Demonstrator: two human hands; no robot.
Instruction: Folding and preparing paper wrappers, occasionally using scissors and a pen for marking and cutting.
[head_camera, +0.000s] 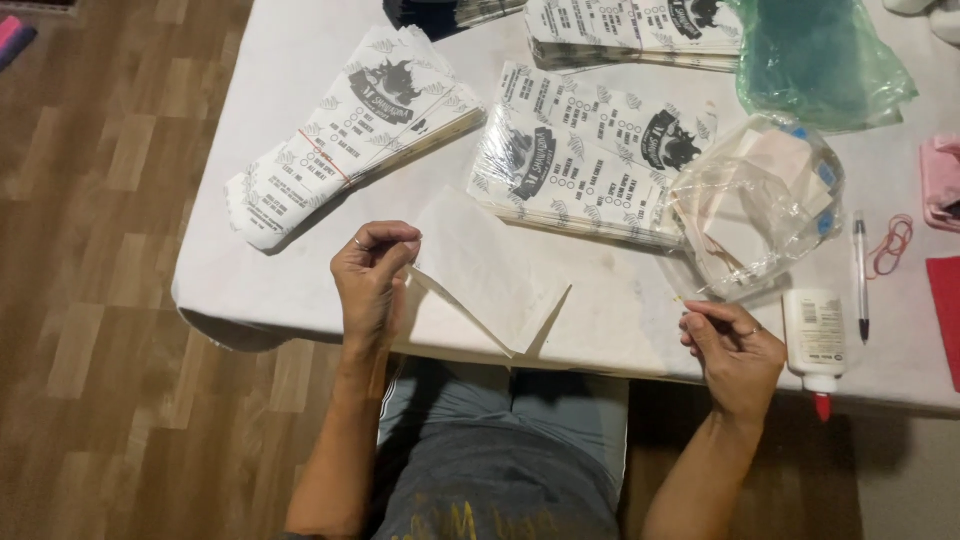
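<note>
A rubber-banded stack of flat white paper bags with black printed emblems (350, 135) was observed lying at the table's upper left. A plastic-wrapped bundle of the same printed bags (585, 165) was noted at centre, another stack (630, 30) at the far edge. A white glue bottle with a red tip and printed label (817, 345) was recorded lying near the right front edge.

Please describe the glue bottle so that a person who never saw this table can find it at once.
Look at the white table, along its near edge, just right of the person's right hand. The glue bottle lies flat there beside a pen. It alone is a white bottle with a red tip.
</note>
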